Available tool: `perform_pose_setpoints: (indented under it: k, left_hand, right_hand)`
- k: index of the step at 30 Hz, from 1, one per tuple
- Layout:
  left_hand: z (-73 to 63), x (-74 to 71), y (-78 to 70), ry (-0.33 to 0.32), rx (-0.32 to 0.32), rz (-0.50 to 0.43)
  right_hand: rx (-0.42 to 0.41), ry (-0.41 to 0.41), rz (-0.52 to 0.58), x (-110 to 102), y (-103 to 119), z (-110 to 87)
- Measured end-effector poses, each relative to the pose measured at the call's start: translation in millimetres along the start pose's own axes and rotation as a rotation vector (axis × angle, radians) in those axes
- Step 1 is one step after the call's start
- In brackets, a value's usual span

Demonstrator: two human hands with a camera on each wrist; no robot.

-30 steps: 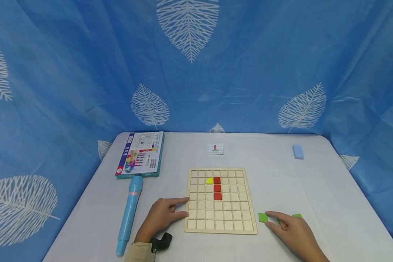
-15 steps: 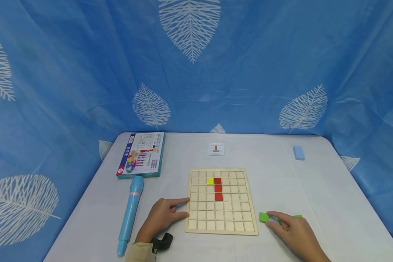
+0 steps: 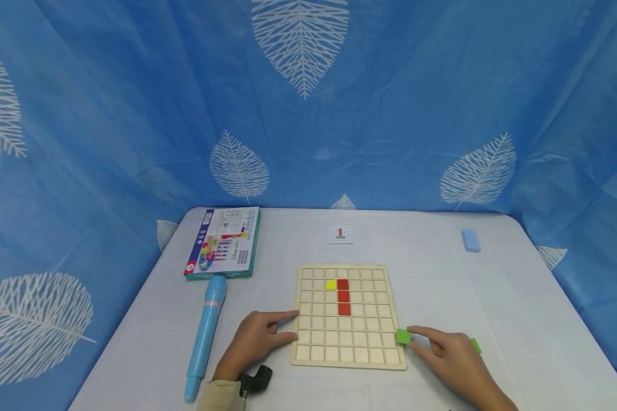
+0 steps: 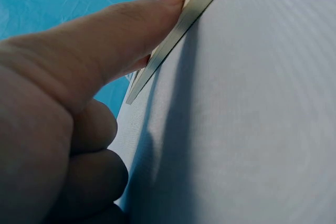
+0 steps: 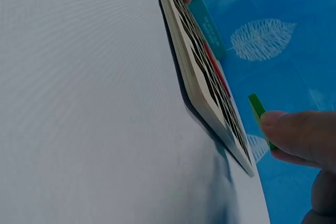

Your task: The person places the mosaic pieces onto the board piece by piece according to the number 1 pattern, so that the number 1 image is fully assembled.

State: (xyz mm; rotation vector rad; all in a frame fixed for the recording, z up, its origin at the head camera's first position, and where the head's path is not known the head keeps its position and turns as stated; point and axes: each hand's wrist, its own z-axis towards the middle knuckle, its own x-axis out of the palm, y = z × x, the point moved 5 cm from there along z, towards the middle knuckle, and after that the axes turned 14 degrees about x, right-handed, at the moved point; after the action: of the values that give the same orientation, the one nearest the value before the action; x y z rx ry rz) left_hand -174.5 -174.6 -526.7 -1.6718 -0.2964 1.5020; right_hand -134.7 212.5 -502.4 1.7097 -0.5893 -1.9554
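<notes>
My right hand [image 3: 455,355] pinches a small green square tile [image 3: 403,336] between thumb and index finger, over the right edge of a wooden grid board [image 3: 347,365]. The right wrist view shows this tile [image 5: 256,106] raised above the board's surface. My left hand [image 3: 253,338] touches the board's left edge with extended thumb and index fingertips. In the left wrist view its other fingers are bent under. Three red square tiles [image 3: 343,296] lie in one column of the grid, with a yellow piece [image 3: 331,284] left of the top one.
Another green tile [image 3: 475,346] shows partly behind my right hand. A small pattern card [image 3: 340,234] lies beyond the board. A blue block [image 3: 471,241] is at the back right. On the left are a printed box [image 3: 223,242] and a long light-blue stick [image 3: 205,337].
My right hand has lifted the green tile and carried it left from the tablecloth to over the board's right edge. My left hand has stayed at the board.
</notes>
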Motion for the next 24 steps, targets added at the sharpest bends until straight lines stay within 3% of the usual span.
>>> perform_pose_setpoints:
  k: [8,24]
  left_hand:
    - [0.7,-0.4,-1.6,0.001,0.000,-0.001]
    - [1.4,-1.0,-3.3,0.005,-0.010,0.009]
  right_hand:
    - [-0.126,-0.010,0.037,5.5,19.0,3.1]
    - [-0.178,0.058,0.045,23.8,51.3,15.3]
